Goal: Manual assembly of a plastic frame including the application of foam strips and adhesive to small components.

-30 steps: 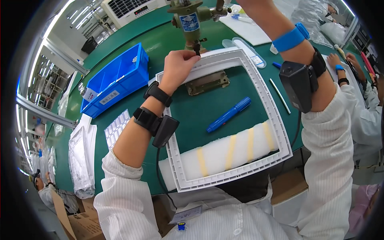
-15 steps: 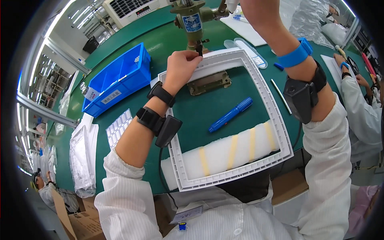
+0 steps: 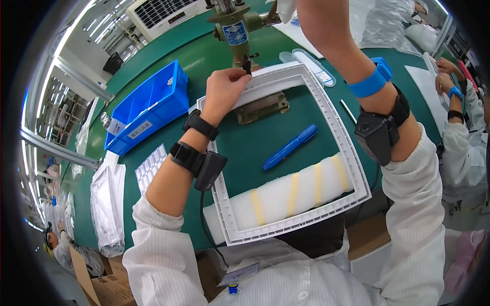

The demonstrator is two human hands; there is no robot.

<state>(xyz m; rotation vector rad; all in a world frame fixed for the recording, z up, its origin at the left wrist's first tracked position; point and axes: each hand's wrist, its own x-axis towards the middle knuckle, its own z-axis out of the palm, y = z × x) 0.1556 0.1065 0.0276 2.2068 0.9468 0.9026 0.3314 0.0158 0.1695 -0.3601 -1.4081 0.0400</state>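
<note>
A white rectangular plastic frame (image 3: 357, 168) lies on the green table in front of me, its near edge raised on a white foam roll (image 3: 275, 196) with yellowish tape bands. My left hand (image 3: 224, 94) is at the frame's far left edge, thumb and fingers pinched together beside the dark tip of a green bench press (image 3: 236, 38). Whatever they hold is hidden. My right hand (image 3: 321, 18) is raised at the top edge, close to the white-covered end (image 3: 286, 10) by the press's side arm. Its fingers are cut off from view.
Inside the frame's opening lie a blue marker (image 3: 290, 148) and a worn metal block (image 3: 263, 108). A divided blue bin (image 3: 148, 115) stands left, near a label sheet (image 3: 150, 168) and plastic bags (image 3: 107, 204). A white stick (image 3: 348, 111) lies right. A co-worker's hands (image 3: 446, 76) are far right.
The whole view has shifted slightly. My right forearm sits a little lower and further left. My left hand keeps its pinch by the press tip. The co-worker's hands have moved, now at a white piece.
</note>
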